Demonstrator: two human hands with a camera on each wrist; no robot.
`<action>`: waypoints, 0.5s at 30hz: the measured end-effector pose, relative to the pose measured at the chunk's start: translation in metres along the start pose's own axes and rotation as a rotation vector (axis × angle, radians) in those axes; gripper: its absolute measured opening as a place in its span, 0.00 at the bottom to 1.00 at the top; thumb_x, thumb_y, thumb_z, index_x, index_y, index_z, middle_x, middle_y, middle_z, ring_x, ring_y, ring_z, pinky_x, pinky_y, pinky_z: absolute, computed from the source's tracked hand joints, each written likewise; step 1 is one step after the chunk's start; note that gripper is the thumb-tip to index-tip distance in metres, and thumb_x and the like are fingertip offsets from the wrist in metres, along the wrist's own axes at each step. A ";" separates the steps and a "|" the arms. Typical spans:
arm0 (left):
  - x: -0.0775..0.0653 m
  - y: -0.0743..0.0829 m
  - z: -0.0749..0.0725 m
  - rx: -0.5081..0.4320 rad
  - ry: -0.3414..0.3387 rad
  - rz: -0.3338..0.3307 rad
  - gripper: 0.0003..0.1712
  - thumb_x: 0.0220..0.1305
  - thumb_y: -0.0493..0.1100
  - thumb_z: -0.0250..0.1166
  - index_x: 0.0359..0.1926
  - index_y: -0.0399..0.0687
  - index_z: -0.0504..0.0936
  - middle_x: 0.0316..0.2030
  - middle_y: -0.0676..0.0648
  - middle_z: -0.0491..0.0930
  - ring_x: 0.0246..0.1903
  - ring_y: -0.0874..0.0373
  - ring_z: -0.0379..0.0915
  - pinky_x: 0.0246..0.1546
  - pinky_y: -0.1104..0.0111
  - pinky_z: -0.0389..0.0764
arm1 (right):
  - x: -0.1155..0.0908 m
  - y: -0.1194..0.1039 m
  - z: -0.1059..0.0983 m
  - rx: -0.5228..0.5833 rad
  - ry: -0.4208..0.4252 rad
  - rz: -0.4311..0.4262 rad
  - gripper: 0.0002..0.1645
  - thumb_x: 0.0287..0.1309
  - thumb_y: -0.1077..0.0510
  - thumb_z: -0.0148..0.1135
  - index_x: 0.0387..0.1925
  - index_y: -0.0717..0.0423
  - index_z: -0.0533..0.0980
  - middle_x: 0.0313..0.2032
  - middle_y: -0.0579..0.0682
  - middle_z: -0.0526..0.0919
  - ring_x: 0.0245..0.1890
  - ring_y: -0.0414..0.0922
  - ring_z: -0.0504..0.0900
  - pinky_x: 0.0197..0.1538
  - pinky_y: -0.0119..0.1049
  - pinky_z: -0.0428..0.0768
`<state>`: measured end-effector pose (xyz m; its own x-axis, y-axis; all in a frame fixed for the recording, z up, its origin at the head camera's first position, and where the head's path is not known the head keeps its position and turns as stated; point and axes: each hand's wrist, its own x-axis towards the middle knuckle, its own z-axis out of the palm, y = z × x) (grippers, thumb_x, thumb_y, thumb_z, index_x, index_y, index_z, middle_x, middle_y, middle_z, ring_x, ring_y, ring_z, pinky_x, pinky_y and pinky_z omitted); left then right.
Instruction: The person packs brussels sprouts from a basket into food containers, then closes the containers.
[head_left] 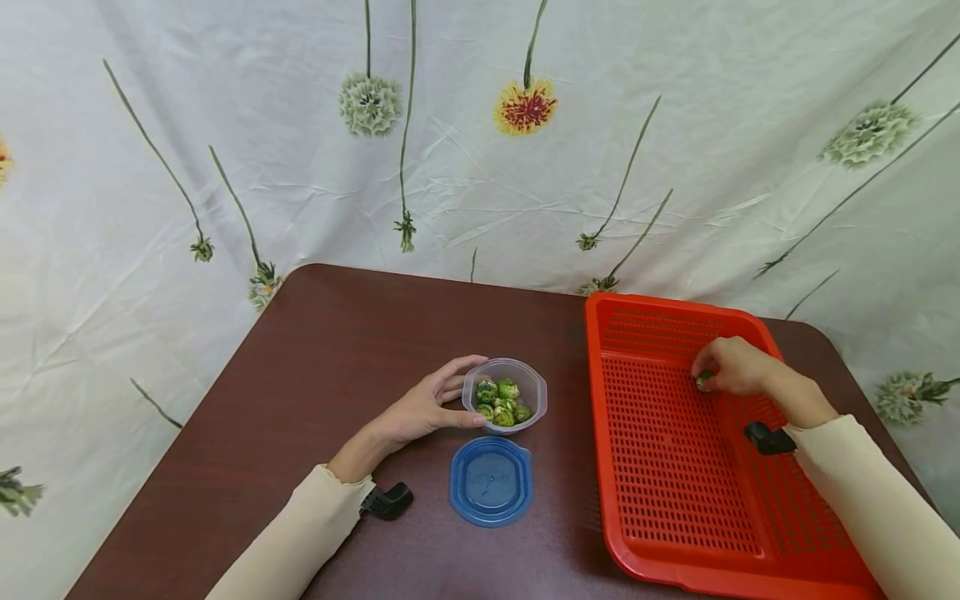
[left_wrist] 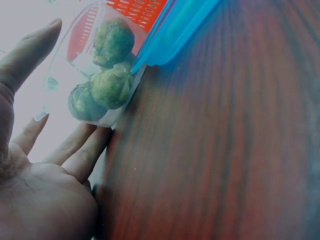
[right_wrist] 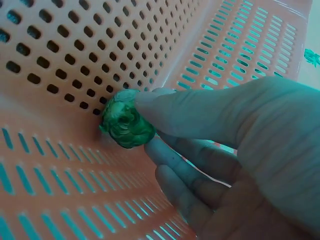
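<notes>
My left hand (head_left: 427,406) rests against a clear plastic container (head_left: 535,385), its thumb along the near side and its outstretched fingers on the far side. Several green Brussels sprouts (head_left: 504,410) lie inside the container; through its wall the left wrist view shows a few of these sprouts (left_wrist: 112,87). In the red basket (head_left: 678,556), my right hand (head_left: 738,368) pinches a single Brussels sprout (right_wrist: 125,120) between thumb and fingers. That sprout is low in the basket, close to the perforated side wall.
A blue lid (head_left: 491,482) lies on the dark brown table (head_left: 360,333), just on the near side of the container. The basket's raised left rim (head_left: 600,433) stands between container and basket floor. Behind the table hangs a white flowered cloth (head_left: 465,167).
</notes>
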<state>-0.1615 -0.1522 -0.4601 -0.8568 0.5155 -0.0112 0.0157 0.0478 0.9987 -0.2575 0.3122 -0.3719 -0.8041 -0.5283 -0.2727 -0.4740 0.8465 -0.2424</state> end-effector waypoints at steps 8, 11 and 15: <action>0.000 0.001 0.001 -0.002 -0.001 -0.009 0.48 0.58 0.39 0.75 0.75 0.61 0.60 0.72 0.45 0.65 0.73 0.47 0.59 0.57 0.63 0.77 | 0.003 0.002 0.005 0.002 -0.003 0.008 0.05 0.52 0.67 0.70 0.34 0.62 0.83 0.35 0.52 0.86 0.36 0.48 0.80 0.40 0.45 0.79; 0.000 0.002 0.001 0.000 0.001 -0.014 0.48 0.58 0.39 0.75 0.75 0.61 0.60 0.72 0.46 0.65 0.73 0.47 0.59 0.58 0.62 0.77 | 0.005 0.003 0.007 -0.006 -0.003 0.010 0.05 0.53 0.67 0.70 0.33 0.61 0.84 0.35 0.52 0.85 0.36 0.48 0.80 0.40 0.44 0.79; 0.000 0.002 0.001 0.005 0.002 -0.018 0.48 0.59 0.39 0.75 0.75 0.61 0.60 0.73 0.45 0.65 0.74 0.47 0.59 0.58 0.61 0.77 | 0.005 0.003 0.009 -0.013 0.004 -0.002 0.04 0.53 0.67 0.69 0.33 0.61 0.84 0.35 0.52 0.85 0.36 0.48 0.80 0.39 0.44 0.80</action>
<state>-0.1610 -0.1518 -0.4585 -0.8581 0.5127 -0.0288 0.0033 0.0616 0.9981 -0.2602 0.3115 -0.3825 -0.8044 -0.5299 -0.2688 -0.4802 0.8462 -0.2312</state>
